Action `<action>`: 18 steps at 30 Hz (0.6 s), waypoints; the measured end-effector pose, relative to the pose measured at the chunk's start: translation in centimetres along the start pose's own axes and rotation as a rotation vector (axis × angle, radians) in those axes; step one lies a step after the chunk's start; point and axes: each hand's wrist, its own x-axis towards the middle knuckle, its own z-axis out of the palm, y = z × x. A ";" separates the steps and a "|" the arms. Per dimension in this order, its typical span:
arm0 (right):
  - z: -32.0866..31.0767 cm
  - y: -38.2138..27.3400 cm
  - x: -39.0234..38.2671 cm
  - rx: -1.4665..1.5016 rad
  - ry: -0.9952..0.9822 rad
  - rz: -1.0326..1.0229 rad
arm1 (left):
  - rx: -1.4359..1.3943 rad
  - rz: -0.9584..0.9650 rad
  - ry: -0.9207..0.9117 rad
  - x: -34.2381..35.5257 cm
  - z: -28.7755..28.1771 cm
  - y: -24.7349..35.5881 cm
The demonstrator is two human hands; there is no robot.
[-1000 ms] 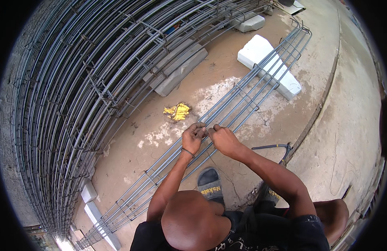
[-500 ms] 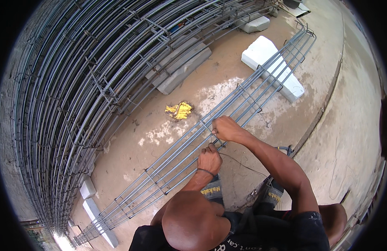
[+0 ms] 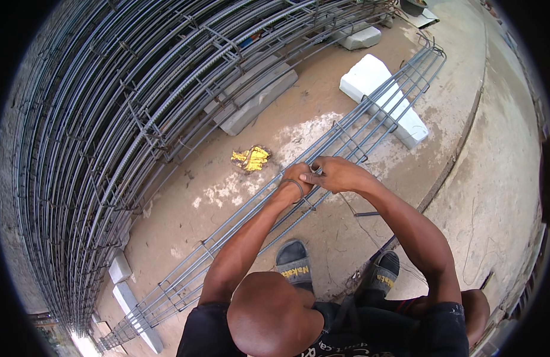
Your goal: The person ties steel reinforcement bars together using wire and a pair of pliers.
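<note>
Floor (image 3: 400,169), apparently concrete, stretches under the rebar cage (image 3: 349,140).

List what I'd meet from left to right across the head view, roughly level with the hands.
Stacked rebar cages → crumpled yellow glove → left hand → right hand → dark seam in the floor.

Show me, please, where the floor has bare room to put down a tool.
Bare floor lies between the crumpled yellow glove and the angular white block, and right of the dark curved groove, higher up. Crowded: upper left, with stacked grey steel cages, and the diagonal of the long grey rebar cage.
</note>
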 end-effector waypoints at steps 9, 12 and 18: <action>5.9 0.0 -6.1 -0.366 0.049 -0.346 | 0.076 -0.075 0.232 -8.2 0.0 -6.0; 4.4 3.4 -8.5 -0.517 -0.092 -0.363 | 0.213 0.113 0.495 -11.4 5.1 -3.3; 0.8 9.7 -11.1 -0.087 -0.232 -0.351 | 0.197 0.067 0.496 -9.1 7.4 2.9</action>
